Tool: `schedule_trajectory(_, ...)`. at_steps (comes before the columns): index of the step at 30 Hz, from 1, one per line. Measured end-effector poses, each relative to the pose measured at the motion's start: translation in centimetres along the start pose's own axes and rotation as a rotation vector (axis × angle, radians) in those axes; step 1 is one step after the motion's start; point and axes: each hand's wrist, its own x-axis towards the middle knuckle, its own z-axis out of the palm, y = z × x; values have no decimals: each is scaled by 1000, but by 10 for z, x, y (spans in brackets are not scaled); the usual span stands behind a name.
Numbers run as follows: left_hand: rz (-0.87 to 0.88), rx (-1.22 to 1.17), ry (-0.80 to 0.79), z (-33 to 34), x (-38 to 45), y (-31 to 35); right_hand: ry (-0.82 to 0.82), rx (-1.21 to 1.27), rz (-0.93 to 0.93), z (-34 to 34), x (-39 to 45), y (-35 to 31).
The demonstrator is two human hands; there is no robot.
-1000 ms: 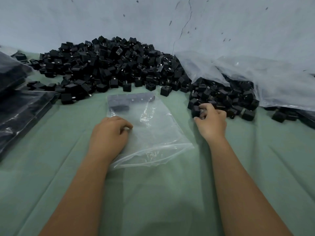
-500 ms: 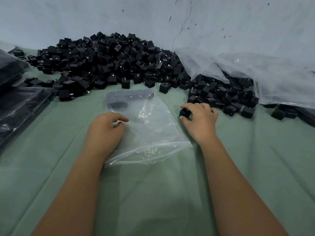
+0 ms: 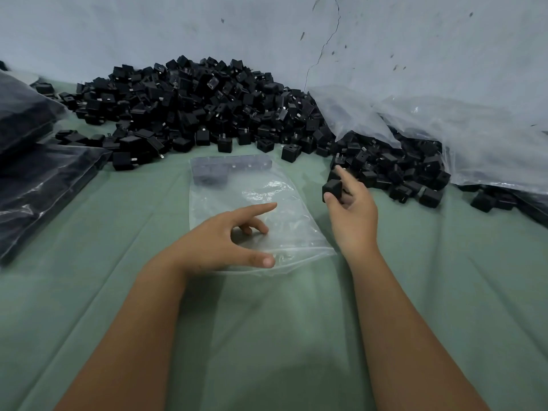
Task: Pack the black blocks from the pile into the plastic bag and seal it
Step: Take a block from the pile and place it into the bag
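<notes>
Green cloth (image 3: pixel 89 292); right hand (image 3: pixel 354 215) around block (image 3: pixel 332 188), seemingly.

Two bare forearms, sleeveless, hands (image 3: pixel 225 241) ungloved, no jewellery

**Surfaces: matt plastic, glossy film, soft cloth**

You're holding a black block (image 3: pixel 332 188) in your right hand (image 3: pixel 353 215): hard plastic, matt, smooth faces. The pile (image 3: pixel 189 105) is the same matt black plastic; some pieces show small shiny metal prongs. The plastic bag (image 3: pixel 255 203) under your left hand (image 3: pixel 219 241) is thin clear film, glossy, wrinkled, catching white glare. The big sack (image 3: pixel 462 134) on your right is cloudier film, crumpled, with a duller sheen. The packed bags (image 3: pixel 38 176) on your left look dark under glossy film. The table cover (image 3: pixel 444 277) is pale green cloth, matt, softly creased. The wall (image 3: pixel 148 31) is matt, pale, cracked and speckled.
</notes>
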Motion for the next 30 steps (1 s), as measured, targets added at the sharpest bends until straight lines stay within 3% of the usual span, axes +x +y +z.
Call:
schedule_trajectory(5, -10, 22, -65, -2, -1, -1, 198, 92, 29, -3, -5, -9)
schedule_trajectory(9, 12, -51, 48, -1, 3, -2, 314, 72, -226, -3, -14, -34)
schedule_trajectory(14, 23, -97, 43, -1, 5, 2, 191, -46, -754, 38, -59, -69)
schedule_trajectory(17, 115, -70, 207, -5, 0, 5, -14, -68, -919, 60, -83, -78)
schedule_trajectory(19, 88, -162, 298, -9, -2, 3, -98, -35, -866, 64, -88, -80)
schedule_trajectory(23, -26, -457, 332, -11, 2, -1, -142, -40, -742, 52, -79, -74)
schedule_trajectory(28, 44, -572, 418, -11, 4, 0, -396, -617, -658, 50, -72, -65)
schedule_trajectory(30, 124, -574, 404, -13, 2, 2, -434, -666, -647, 52, -70, -62)
